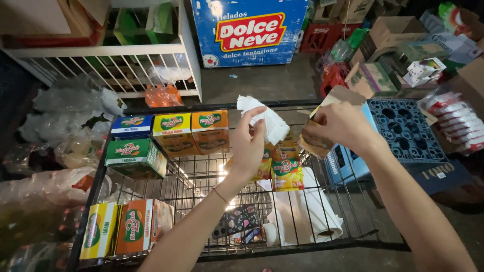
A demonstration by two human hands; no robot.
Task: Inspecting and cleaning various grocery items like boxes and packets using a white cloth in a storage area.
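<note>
A black wire cart (322, 221) takes up the near middle of the scene. Along its far left rim stand small juice cartons: a blue carton (132, 126), a yellow carton (172, 125) and an orange carton (210, 123) in a row, with a green carton (135, 157) just nearer on the left. At the near left corner stand two more boxes (126, 229), yellow and orange. Inside the basket lie yellow drink packs (286, 171), a roll of white paper (307, 206) and a dark patterned pouch (237, 221). Left of the cart bagged clear bottles (65, 121) crowd the floor below a white wire shelf (101, 55). To the right sit a blue plastic crate (406, 128) and cardboard boxes (383, 45); far off stands a blue freezer chest (249, 30). Bare concrete floor (272, 80) lies open between the cart's far rim and the freezer.

Both forearms reach up from the near edge over the basket. The left hand (248, 146) is raised, palm toward the right, its grip pinching a crumpled white paper (267, 118) between thumb and fingertips, above the basket's far middle. The right hand (343, 125), knuckles up, has its grip closed on a brown cardboard piece (322, 126), just right of the paper and close to it; whether the two touch cannot be told.
</note>
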